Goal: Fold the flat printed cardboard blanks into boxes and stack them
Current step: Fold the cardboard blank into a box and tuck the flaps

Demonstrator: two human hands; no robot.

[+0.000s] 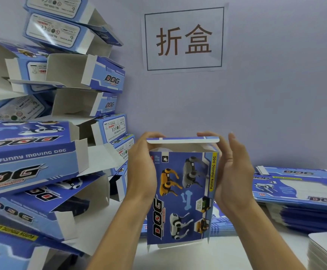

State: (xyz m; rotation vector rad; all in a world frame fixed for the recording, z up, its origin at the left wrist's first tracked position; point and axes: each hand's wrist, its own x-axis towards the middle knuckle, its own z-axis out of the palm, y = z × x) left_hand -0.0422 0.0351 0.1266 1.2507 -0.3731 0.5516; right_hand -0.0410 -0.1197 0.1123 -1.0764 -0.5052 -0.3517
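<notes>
A blue printed box (181, 193) with robot dogs and "DOG" lettering stands upright on the white table, its top end open and its far lid flap (182, 140) bent toward me. My left hand (142, 168) grips the box's left side, fingers curled over the top left corner of the flap. My right hand (232, 172) lies along the right side with fingers nearly straight, its thumb on the flap's right end. A tall stack of folded boxes (47, 145) fills the left. Flat blanks (299, 191) lie piled at the right.
A paper sign (184, 38) with two characters hangs on the pale wall behind. A pile of white sheets (326, 250) sits at the lower right corner. White table surface (207, 256) shows in front of the box.
</notes>
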